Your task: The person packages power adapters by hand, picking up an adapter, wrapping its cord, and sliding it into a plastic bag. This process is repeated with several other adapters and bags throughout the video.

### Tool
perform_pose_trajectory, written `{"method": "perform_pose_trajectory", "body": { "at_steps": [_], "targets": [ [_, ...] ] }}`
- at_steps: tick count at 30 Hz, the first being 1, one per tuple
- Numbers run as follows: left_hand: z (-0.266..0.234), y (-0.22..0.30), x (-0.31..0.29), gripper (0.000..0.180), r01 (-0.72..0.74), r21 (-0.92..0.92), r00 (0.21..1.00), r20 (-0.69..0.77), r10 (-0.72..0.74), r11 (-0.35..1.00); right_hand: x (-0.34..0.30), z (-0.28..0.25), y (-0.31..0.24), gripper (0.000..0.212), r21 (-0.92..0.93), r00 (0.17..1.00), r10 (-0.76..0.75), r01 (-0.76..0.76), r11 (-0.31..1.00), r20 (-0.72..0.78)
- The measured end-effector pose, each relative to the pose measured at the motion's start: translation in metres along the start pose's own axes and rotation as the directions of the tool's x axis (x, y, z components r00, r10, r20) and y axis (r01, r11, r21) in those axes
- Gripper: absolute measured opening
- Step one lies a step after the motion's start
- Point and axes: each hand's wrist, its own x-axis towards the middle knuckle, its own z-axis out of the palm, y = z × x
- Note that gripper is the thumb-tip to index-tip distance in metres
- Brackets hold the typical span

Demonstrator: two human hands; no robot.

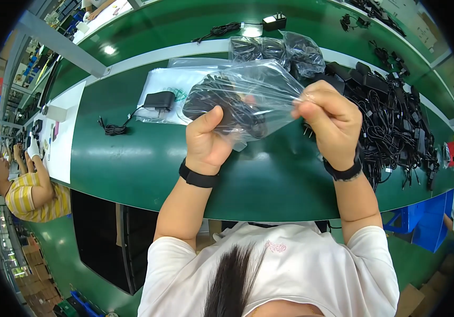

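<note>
A clear plastic bag point(275, 87) with black corded items point(214, 98) bunched inside is held up above the green table. My left hand point(206, 140) is closed around its filled part, thumb on the near side. My right hand point(335, 116) pinches the gathered plastic at the bag's right end, pulling it taut. Left of the bag, a black power adapter point(158, 100) rests on a stack of flat clear bags point(155, 80), and its coiled cable point(113, 129) lies on the table.
Many black adapters with tangled cables point(391, 116) are heaped at the right. Filled bags point(303, 53) stand behind my hands, and another adapter point(274, 21) lies farther back. A person in a yellow striped top point(34, 193) works at the left. A blue bin point(430, 222) is at the lower right.
</note>
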Motion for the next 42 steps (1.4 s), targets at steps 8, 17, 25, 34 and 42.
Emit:
{"method": "perform_pose_trajectory", "body": {
  "at_steps": [8,17,25,34,42],
  "targets": [
    [-0.006,0.001,-0.001,0.037,-0.067,0.054,0.996,-0.061,0.07,0.996,0.004,0.01,0.034,0.05,0.591,0.85,0.444,-0.519,0.617,0.283],
    [-0.004,-0.01,0.002,0.035,0.04,0.29,0.997,-0.08,-0.018,0.956,0.012,0.0,0.036,0.014,0.119,0.869,0.44,-0.473,0.873,0.224],
    [-0.004,-0.009,0.004,0.04,-0.029,0.111,0.998,-0.045,0.034,0.993,0.003,0.01,0.041,0.01,0.619,0.869,0.494,-0.385,0.684,-0.005],
    [0.001,-0.004,-0.002,0.035,-0.172,0.166,0.978,-0.087,0.188,0.971,-0.006,0.028,0.027,0.092,0.475,0.807,0.458,-0.59,0.653,0.374],
    [0.002,-0.026,-0.006,0.03,-0.286,0.443,0.938,-0.053,0.343,0.85,-0.021,0.049,0.034,0.075,0.749,0.721,0.453,-0.643,0.157,0.524]
  ]
}}
